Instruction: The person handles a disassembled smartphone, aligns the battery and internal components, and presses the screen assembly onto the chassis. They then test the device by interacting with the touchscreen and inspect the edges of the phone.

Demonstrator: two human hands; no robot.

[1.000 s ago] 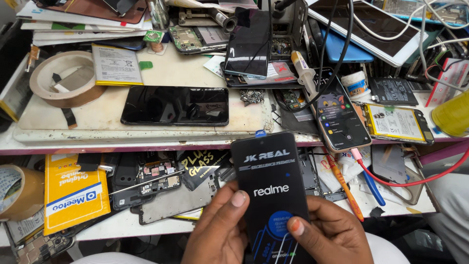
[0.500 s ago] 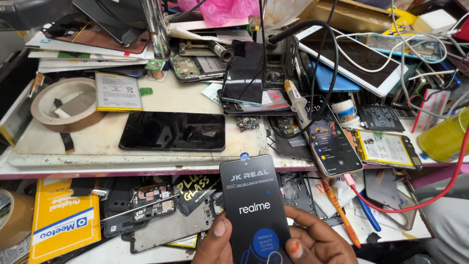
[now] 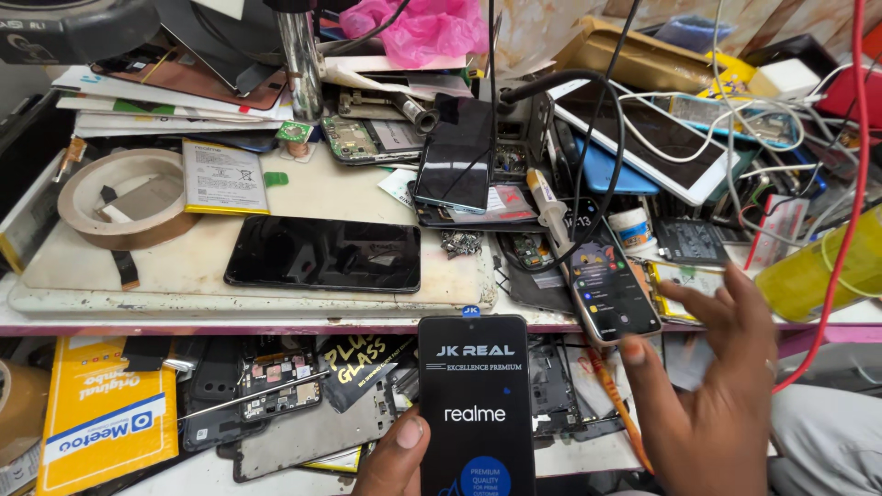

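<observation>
My left hand (image 3: 397, 456) holds a black phone display panel (image 3: 475, 404) with a printed protective film, upright at the bottom centre, thumb on its left edge. My right hand (image 3: 715, 386) is off the panel, raised to the right with fingers spread, reaching toward the lit smartphone (image 3: 606, 287) at the workbench's front edge. A black phone (image 3: 324, 254) lies face up on the white work mat (image 3: 248, 298).
The bench is crowded: a tape roll (image 3: 124, 197) at left, a flat battery (image 3: 223, 176), a dark phone (image 3: 457, 165) propped at centre, a tablet (image 3: 648, 138), tangled cables, a yellow-green bottle (image 3: 818, 271). The lower shelf holds phone parts (image 3: 266, 390) and a yellow package (image 3: 106, 418).
My right hand has let go of the display panel and moved up and right toward the lit smartphone. The panel stays in my left hand. The view has tilted up slightly.
</observation>
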